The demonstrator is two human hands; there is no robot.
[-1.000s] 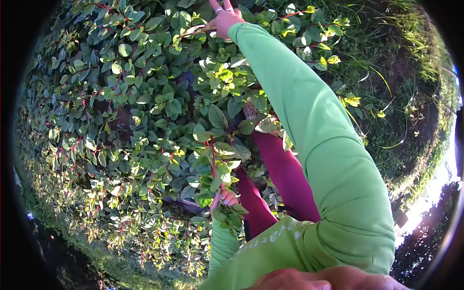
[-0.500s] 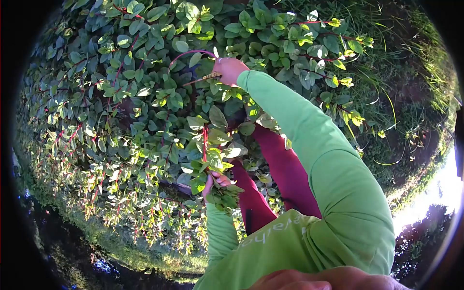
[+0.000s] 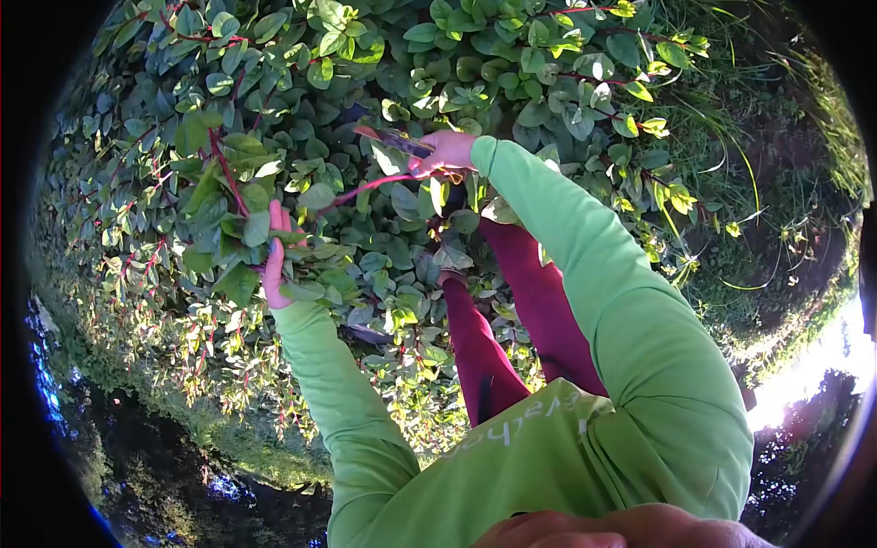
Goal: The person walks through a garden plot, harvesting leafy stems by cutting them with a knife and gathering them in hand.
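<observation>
My left hand [image 3: 281, 251] is over the foliage on the left, its thumb and fingers closed around a bunch of leafy cut stems [image 3: 228, 196] with red stalks and broad green leaves. In my right hand [image 3: 448, 152] is a narrow knife-like tool [image 3: 393, 139], pointing left; its exact kind is hard to make out. A thick red stem [image 3: 375, 185] runs from beside my left hand to just under my right fingers. Whether those fingers also pinch the stem is unclear.
Dense leafy plants [image 3: 119, 210] with red stems surround me on the left and ahead. Grass and bare soil [image 3: 767, 183] lie on the right. My legs [image 3: 539, 310] in dark red trousers stand among the plants.
My left hand has moved left and forward with its bunch, away from my body. My right hand has shifted slightly right and back, with the tool now angled differently.
</observation>
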